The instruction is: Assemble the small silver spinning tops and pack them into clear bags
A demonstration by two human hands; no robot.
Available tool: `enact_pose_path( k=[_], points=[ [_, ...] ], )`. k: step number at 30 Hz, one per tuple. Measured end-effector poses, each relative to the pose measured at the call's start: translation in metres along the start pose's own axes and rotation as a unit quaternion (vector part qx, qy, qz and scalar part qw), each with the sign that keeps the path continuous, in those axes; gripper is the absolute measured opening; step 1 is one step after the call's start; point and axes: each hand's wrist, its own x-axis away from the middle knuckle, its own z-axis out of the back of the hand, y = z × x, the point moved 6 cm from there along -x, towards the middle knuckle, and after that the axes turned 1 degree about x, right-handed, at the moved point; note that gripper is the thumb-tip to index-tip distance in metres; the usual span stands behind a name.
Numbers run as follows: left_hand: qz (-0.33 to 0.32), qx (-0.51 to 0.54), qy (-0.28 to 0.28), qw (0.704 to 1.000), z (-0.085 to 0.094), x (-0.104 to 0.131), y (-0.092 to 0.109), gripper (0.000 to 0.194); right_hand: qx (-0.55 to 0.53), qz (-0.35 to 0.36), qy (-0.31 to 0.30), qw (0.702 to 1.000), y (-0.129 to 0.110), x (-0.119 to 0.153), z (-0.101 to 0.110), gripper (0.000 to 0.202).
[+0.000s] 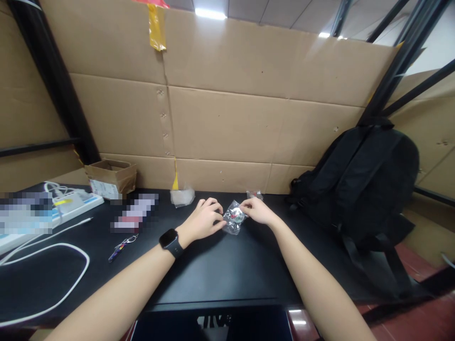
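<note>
A small clear plastic bag lies on the black tabletop between my hands, with a round shiny item with a red mark in it. My right hand pinches the right side of the bag at the round item. From the other side, my left hand, with a black watch on the wrist, has its thumb and index fingertip on the bag's left edge, the other fingers loosely curled. Just behind my right hand is another small clear packet with red on it. A crumpled translucent bag sits behind my left hand.
An open cardboard box, a white power strip, a white cable and a keychain are on the left. A black backpack stands at right. Cardboard panels wall the back; a dark screen is at the front edge.
</note>
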Motion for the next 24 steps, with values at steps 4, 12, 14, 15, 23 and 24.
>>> enact_pose_path(
  k=[4, 12, 14, 15, 23, 24],
  points=[
    [0.020, -0.022, 0.003, 1.000, -0.006, 0.000, -0.007, 0.012, -0.022, -0.007, 0.011, 1.000, -0.007, 0.002, 0.003, 0.022],
    [-0.010, 0.005, -0.036, 0.999, -0.009, 0.002, 0.003, 0.018, -0.038, 0.011, 0.038, 0.998, -0.016, 0.005, 0.008, 0.022],
    [-0.023, 0.012, -0.055, 0.998, -0.013, 0.003, 0.008, 0.023, -0.077, 0.025, 0.053, 0.995, -0.017, 0.005, 0.011, 0.027],
    [-0.025, 0.013, -0.064, 0.998, -0.015, 0.004, 0.010, 0.025, -0.091, 0.033, 0.067, 0.993, -0.018, 0.005, 0.013, 0.031],
    [-0.032, 0.015, -0.083, 0.996, -0.023, 0.006, 0.009, 0.037, -0.107, 0.056, 0.160, 0.980, -0.017, 0.008, 0.034, 0.028],
    [-0.032, 0.018, -0.084, 0.996, -0.023, 0.006, 0.009, 0.037, -0.107, 0.057, 0.181, 0.976, -0.017, 0.010, 0.038, 0.027]
  ],
)
